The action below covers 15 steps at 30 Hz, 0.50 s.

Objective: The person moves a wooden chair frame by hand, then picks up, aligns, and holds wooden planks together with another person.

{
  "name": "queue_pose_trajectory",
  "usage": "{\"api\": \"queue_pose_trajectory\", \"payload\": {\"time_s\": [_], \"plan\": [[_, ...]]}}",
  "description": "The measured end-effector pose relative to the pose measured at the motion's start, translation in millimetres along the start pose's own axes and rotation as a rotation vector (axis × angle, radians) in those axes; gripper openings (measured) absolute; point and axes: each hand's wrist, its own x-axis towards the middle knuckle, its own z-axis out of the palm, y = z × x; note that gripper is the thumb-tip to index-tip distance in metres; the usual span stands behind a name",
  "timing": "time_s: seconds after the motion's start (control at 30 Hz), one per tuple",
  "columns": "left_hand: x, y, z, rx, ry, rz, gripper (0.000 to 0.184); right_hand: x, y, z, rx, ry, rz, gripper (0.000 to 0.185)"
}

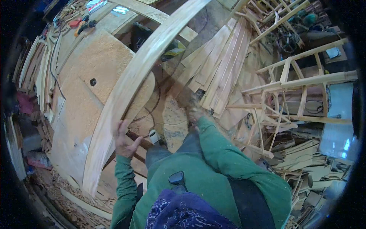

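A long curved wooden board [126, 82] runs from the top centre down to the lower left, over a workbench [76, 110] covered in sawdust. My left hand [126, 139] is at the board's near edge, its fingers apart and its thumb stretched out, with the fingertips at the wood. In front of my body, over the floor, my right hand [196, 114] is smeared by motion, and its fingers cannot be made out. It is nearest to a fan of flat wooden planks [225, 68]. Whether it holds anything is hidden.
Wooden frames [297, 82] stand at the right, above piles of offcuts [305, 156]. Curved strips [47, 72] are stacked at the left. An orange and black tool [85, 26] lies on the bench's far part. A cable [156, 103] runs over the floor near my legs.
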Motion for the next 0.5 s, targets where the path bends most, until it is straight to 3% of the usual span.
{"api": "queue_pose_trajectory", "payload": {"time_s": [0.1, 0.13, 0.2, 0.33, 0.47, 0.5], "plan": [[19, 36, 62, -0.057, -0.137, 0.079, 0.071, -52, 9, -52, 0.213, 0.103, 0.153, 0.024], [21, 44, 87, -0.106, -0.203, -0.008, 0.068, -42, 21, -71, 0.202, 0.089, 0.152, 0.025], [22, 53, 138, -0.199, -0.346, -0.184, 0.062, -5, 37, -111, 0.220, 0.058, 0.125, 0.025], [10, 63, 235, -0.191, -0.488, -0.167, 0.052, 100, 108, -175, 0.292, -0.018, 0.082, 0.019], [-6, 80, 302, -0.245, -0.791, -0.495, 0.057, 194, 157, -232, 0.489, 0.040, 0.151, 0.016], [-16, 73, 319, -0.296, -0.811, -0.507, 0.059, 204, 157, -243, 0.687, -0.056, 0.139, 0.016]]}}
